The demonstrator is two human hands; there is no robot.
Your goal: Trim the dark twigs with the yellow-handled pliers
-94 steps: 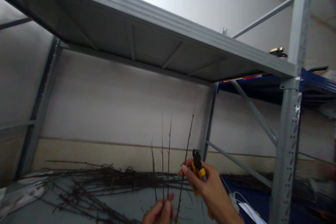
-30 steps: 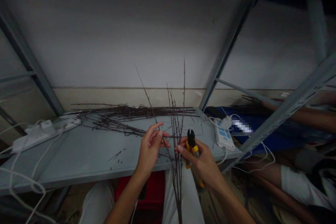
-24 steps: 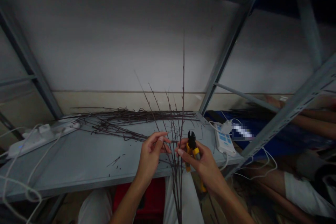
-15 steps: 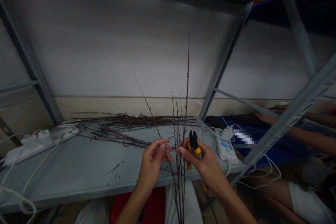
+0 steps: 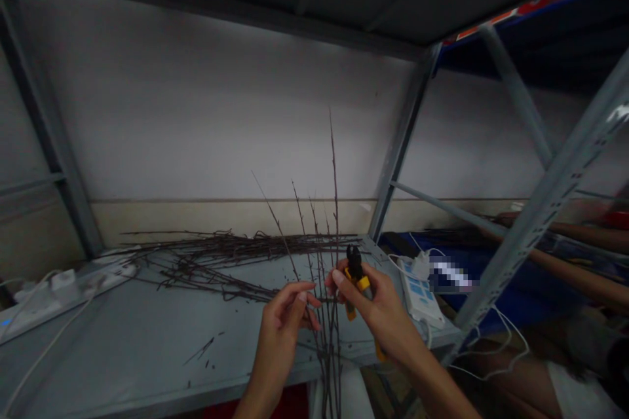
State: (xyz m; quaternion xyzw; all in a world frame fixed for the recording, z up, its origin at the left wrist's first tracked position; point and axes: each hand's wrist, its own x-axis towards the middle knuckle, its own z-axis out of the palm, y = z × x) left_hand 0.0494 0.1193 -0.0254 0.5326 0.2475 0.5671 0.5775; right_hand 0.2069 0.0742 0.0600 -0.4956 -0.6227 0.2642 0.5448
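My right hand [image 5: 381, 314] grips yellow-handled cutters [image 5: 358, 281], black jaws pointing up, and its thumb and forefinger also pinch an upright bunch of thin dark twigs [image 5: 330, 249]. The tallest twig rises well above the others. My left hand [image 5: 285, 321] is beside the bunch on its left, fingertips pinched on one of the twigs at about the same height as the cutters. The twig stems run down between my hands and out of the bottom of the view.
A pile of loose twigs [image 5: 216, 255] lies along the back of the grey metal shelf [image 5: 113, 334]. White power strips sit at the left [image 5: 54, 285] and right [image 5: 417, 285]. Another person's arm [image 5: 570, 272] reaches over the blue shelf on the right. Rack uprights [image 5: 400, 144] frame the bay.
The view dropped from the upper shelf to the work surface. Both hands stay at the twig bunch; the tallest twig has sunk a little and my left fingers have closed on a twig.
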